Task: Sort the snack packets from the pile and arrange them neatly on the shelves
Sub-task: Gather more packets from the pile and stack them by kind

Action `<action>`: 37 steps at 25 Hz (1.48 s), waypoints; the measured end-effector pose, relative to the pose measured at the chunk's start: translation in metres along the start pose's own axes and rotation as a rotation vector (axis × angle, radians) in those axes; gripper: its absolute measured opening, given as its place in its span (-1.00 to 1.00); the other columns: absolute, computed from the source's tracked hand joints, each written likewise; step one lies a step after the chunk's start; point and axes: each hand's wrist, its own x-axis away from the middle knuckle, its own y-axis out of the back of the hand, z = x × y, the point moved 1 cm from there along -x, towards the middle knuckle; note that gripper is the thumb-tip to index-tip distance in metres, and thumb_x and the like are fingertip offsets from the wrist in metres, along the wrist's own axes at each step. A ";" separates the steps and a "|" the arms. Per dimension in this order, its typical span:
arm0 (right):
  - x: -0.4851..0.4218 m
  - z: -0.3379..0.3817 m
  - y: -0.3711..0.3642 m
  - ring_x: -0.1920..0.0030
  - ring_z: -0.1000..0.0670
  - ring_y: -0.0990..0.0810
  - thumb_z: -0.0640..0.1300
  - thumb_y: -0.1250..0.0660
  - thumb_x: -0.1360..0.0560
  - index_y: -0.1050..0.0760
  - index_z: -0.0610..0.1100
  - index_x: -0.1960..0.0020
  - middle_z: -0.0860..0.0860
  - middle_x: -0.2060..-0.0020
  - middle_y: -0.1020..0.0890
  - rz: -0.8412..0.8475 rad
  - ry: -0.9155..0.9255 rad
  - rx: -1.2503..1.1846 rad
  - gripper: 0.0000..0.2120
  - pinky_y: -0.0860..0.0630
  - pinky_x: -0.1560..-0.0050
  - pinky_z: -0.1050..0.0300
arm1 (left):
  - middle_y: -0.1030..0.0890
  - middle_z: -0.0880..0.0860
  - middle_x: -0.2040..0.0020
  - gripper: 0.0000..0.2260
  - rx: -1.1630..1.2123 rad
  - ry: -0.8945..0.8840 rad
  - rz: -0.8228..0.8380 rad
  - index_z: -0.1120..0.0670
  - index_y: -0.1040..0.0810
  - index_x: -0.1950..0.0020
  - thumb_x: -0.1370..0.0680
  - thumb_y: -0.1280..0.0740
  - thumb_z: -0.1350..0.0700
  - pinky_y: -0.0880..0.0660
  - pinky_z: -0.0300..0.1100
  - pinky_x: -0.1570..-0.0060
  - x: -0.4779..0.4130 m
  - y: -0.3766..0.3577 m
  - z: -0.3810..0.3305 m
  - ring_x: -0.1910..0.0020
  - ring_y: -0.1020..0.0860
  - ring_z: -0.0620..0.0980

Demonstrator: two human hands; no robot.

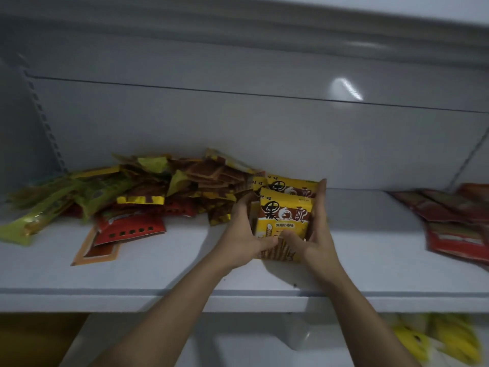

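Observation:
A row of yellow-and-brown snack packets (284,215) stands upright on the white shelf (185,263), one behind another. My left hand (244,231) presses the left side of the row, thumb on the front packet's lower edge. My right hand (318,231) holds the right side, fingers straight up along it and thumb on the front. Left of the row lies the mixed pile of packets (137,192), brown, yellow, red and green.
Red packets (455,221) lie flat at the shelf's right end. Yellow packets (447,340) show on the lower shelf at bottom right. The grey back panel rises behind, with a slotted upright at the left.

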 end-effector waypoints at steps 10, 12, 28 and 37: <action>-0.004 -0.004 0.050 -0.08 0.17 -0.62 -0.24 -0.53 -0.38 -0.22 0.15 -0.37 0.14 -0.14 -0.59 -0.206 -0.099 0.204 -0.26 -0.57 -0.01 0.31 | -0.55 -0.09 -0.22 -0.19 0.055 -0.100 0.234 -0.21 -0.11 -0.36 -0.40 -0.50 0.36 -0.56 -0.15 -0.16 -0.029 -0.050 -0.020 -0.16 -0.58 -0.21; 0.006 -0.008 0.054 -0.13 0.21 -0.60 -0.25 -0.51 -0.41 -0.09 0.15 -0.49 0.21 -0.18 -0.56 -0.212 -0.135 0.202 -0.14 -0.54 -0.09 0.30 | -0.58 -0.02 -0.22 -0.25 0.076 -0.100 0.247 -0.12 -0.24 -0.36 -0.34 -0.57 0.28 -0.57 -0.14 -0.14 -0.033 -0.053 -0.011 -0.13 -0.60 -0.17; 0.013 -0.024 0.060 -0.02 0.08 -0.65 -0.13 -0.43 -0.49 -0.53 -0.04 -0.15 0.09 0.00 -0.68 -0.408 -0.337 0.238 -0.75 -0.59 -0.10 -0.02 | -0.59 -0.11 -0.14 -0.55 0.078 -0.096 0.143 -0.17 -0.37 -0.27 -0.54 -0.39 0.26 -0.49 -0.01 -0.24 -0.032 -0.058 -0.006 -0.15 -0.56 -0.12; 0.026 -0.022 0.138 0.02 0.07 -0.68 -0.08 -0.48 -0.45 -0.59 -0.01 -0.10 0.10 0.06 -0.71 -0.449 -0.351 0.074 -0.77 -0.61 -0.09 -0.08 | -0.63 -0.06 -0.11 -0.66 0.144 -0.022 0.002 -0.12 -0.42 -0.23 -0.56 -0.39 0.21 -0.60 0.12 -0.06 -0.028 -0.144 -0.041 -0.09 -0.63 0.00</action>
